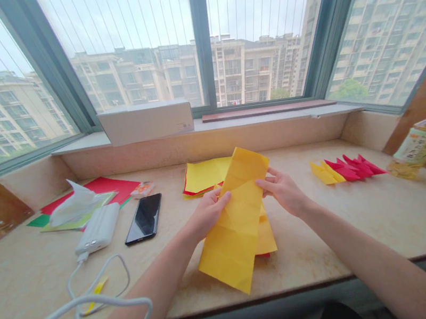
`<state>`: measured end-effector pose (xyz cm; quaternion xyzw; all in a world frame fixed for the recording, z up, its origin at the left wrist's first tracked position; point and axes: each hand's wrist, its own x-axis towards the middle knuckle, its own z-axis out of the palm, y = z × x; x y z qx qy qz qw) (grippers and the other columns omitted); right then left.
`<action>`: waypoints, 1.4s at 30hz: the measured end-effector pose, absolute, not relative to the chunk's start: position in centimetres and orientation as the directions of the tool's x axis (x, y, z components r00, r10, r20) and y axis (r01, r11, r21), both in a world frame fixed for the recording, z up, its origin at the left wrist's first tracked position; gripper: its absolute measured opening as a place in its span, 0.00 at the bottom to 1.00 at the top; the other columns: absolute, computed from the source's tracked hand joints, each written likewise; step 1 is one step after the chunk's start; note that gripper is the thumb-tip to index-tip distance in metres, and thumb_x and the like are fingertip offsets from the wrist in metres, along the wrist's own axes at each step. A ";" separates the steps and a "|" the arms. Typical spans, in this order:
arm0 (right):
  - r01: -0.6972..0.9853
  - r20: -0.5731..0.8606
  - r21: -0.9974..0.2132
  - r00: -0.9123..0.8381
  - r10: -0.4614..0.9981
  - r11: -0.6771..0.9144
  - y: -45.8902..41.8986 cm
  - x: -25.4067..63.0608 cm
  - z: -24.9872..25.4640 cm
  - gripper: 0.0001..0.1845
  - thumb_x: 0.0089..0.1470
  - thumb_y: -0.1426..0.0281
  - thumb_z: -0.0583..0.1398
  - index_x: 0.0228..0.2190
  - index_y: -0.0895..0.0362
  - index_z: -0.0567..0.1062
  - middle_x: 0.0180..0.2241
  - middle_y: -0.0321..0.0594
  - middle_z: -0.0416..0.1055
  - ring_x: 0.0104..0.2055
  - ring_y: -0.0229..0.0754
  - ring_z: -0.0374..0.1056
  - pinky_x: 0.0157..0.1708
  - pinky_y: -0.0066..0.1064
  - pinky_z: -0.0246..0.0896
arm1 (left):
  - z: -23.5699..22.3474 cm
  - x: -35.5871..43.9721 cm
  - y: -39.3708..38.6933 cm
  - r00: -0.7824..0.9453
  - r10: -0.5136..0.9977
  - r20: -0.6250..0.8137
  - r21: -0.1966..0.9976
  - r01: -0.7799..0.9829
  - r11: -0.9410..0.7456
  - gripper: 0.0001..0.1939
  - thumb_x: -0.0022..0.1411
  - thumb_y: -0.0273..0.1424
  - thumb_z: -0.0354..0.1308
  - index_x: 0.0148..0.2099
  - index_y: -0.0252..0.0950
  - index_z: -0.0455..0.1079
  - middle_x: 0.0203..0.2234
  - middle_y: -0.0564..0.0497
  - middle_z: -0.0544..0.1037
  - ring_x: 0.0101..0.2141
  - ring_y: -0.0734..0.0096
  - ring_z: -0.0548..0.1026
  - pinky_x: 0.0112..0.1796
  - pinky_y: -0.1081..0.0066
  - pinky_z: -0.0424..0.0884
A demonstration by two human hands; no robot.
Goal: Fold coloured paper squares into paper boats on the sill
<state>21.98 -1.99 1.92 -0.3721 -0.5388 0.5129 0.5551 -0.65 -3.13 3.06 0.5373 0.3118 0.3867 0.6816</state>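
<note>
A creased yellow sheet of paper [239,220], long and narrow, is held up at a slant over the counter between my two hands. My left hand [213,208] pinches its left edge, thumb on the front face. On the opposite edge, my right hand [280,187] grips it between thumb and fingers. Behind and below it lie more yellow paper [266,234] and a bit of red, mostly covered. Farther back rests a stack of yellow and red sheets [205,174], partly hidden by the held paper.
On the left are a phone [144,219], a white power bank [98,229] with a looping cable [109,300], a tissue pack [75,205] and red paper [114,186]. To the right stand folded paper pieces [347,168] and a bottle [420,143]. A white box [146,122] sits on the sill.
</note>
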 end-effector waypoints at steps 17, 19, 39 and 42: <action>-0.324 0.200 -0.938 -0.215 0.956 0.124 -2.3 21.8 1.9 0.19 0.58 0.53 0.60 0.43 0.52 0.74 0.37 0.39 0.78 0.25 0.36 0.72 0.25 0.27 0.65 | 2.0 -0.5 -2.0 0.364 0.931 0.037 0.967 -0.249 0.059 0.27 0.55 0.40 0.68 0.53 0.35 0.65 0.36 0.43 0.82 0.30 0.61 0.82 0.31 0.67 0.77; -0.336 0.214 -0.933 -0.223 0.951 0.131 -2.4 21.8 2.0 0.20 0.59 0.51 0.58 0.42 0.53 0.74 0.36 0.40 0.78 0.25 0.36 0.72 0.25 0.27 0.65 | 2.0 -0.5 -2.0 0.365 0.930 0.040 0.966 -0.251 0.057 0.26 0.56 0.39 0.68 0.52 0.35 0.66 0.36 0.43 0.82 0.30 0.60 0.82 0.32 0.66 0.77; -0.201 0.252 -0.950 -0.041 0.967 0.239 -1.7 22.1 1.8 0.26 0.49 0.60 0.68 0.48 0.54 0.72 0.33 0.38 0.79 0.27 0.37 0.70 0.25 0.28 0.63 | 2.6 -0.7 -2.8 0.444 0.895 -0.045 0.986 -0.126 0.112 0.22 0.58 0.47 0.63 0.42 0.31 0.75 0.31 0.44 0.82 0.26 0.66 0.79 0.27 0.72 0.72; -0.214 0.205 -0.960 -0.105 0.973 0.179 -2.0 22.1 2.0 0.25 0.50 0.58 0.67 0.48 0.54 0.72 0.32 0.38 0.79 0.25 0.37 0.70 0.25 0.29 0.64 | 2.5 -0.6 -2.7 0.405 0.914 -0.023 0.987 -0.137 0.086 0.21 0.57 0.47 0.64 0.41 0.32 0.76 0.30 0.45 0.82 0.27 0.63 0.80 0.27 0.71 0.72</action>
